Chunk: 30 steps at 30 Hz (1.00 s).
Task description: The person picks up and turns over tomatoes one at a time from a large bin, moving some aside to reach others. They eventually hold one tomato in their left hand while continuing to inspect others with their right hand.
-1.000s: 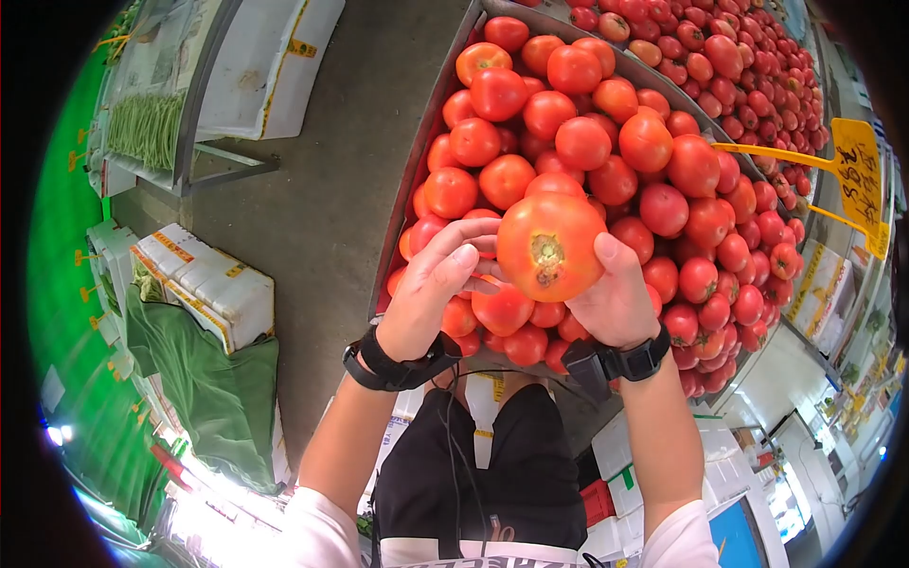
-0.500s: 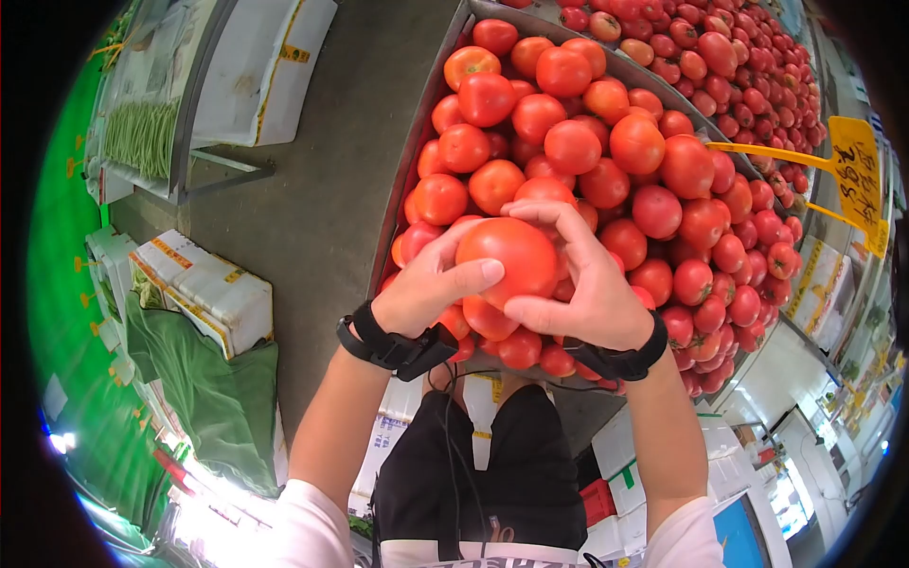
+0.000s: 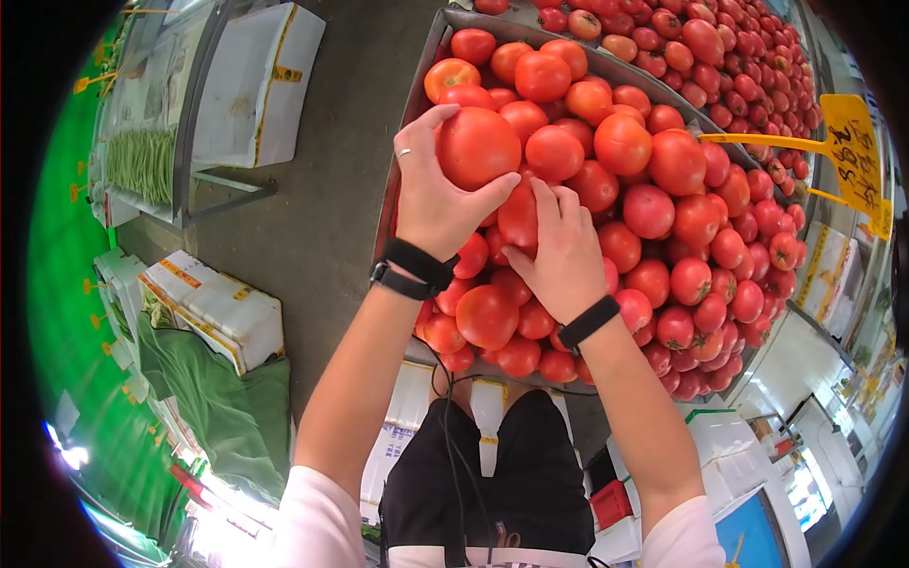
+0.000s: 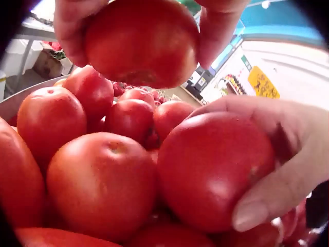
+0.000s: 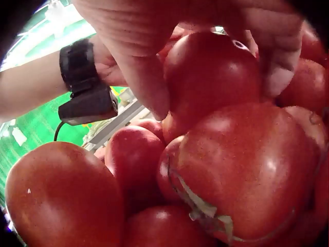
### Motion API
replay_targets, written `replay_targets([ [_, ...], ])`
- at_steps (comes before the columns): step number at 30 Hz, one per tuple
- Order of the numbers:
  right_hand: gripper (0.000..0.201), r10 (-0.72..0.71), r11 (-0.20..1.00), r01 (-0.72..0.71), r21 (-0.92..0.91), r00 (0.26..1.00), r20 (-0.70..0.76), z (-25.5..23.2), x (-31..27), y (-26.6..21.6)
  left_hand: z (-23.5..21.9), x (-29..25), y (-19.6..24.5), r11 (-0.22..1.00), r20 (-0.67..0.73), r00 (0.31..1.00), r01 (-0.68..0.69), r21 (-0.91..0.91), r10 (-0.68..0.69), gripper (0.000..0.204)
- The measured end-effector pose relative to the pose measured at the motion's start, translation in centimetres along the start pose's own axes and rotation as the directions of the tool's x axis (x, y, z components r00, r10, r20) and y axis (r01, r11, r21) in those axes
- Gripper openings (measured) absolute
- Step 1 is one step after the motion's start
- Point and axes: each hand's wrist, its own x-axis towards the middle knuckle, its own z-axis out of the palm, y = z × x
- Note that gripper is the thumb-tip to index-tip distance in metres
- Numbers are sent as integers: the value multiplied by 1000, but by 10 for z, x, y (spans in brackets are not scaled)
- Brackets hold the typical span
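In the head view my left hand [image 3: 437, 194] grips a large red tomato [image 3: 478, 149] near the left side of the heap, thumb and fingers on opposite sides. The left wrist view shows this tomato [image 4: 144, 46] raised over its neighbours. My right hand [image 3: 571, 254], just below and to the right, has thumb and fingers round another tomato [image 3: 519, 216], which sits among the others. From the right wrist, that tomato [image 5: 213, 72] shows between thumb and fingers, behind a large tomato [image 5: 247, 164] with a dried green stem end.
The tomatoes lie heaped in a grey-edged bin [image 3: 402, 133]. A yellow price sign [image 3: 852, 151] sticks out at the right, with a second tomato heap [image 3: 701, 43] behind. White foam boxes [image 3: 213, 308] and a green cloth [image 3: 218, 398] are across the floor at left.
Both hands were together round one tomato, which was turned from stem end up to its smooth side. Now they are apart, the left farther up and left, each gripping a tomato.
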Motion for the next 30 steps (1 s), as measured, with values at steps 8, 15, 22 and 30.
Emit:
replay_targets([
  [8, 82, 36, 955, -8, 298, 996, -87, -13, -4, 18, 27, -2, -14, 969, 74, 997, -34, 246, 16, 98],
  [15, 78, 338, 767, -331, 549, 937, 93, -36, -10, 49, 15, 3, -4, 966, 251, 961, 45, 256, -111, 104],
  [22, 83, 158, 987, -156, 29, 985, -72, -30, -17, 50, 16, -3, -3, 915, 175, 984, -78, 397, 8, 97],
  [30, 87, 155, 961, -150, 233, 988, 0, -48, -16, 33, -26, -47, 37, 981, 135, 990, -59, 185, 34, 57],
])
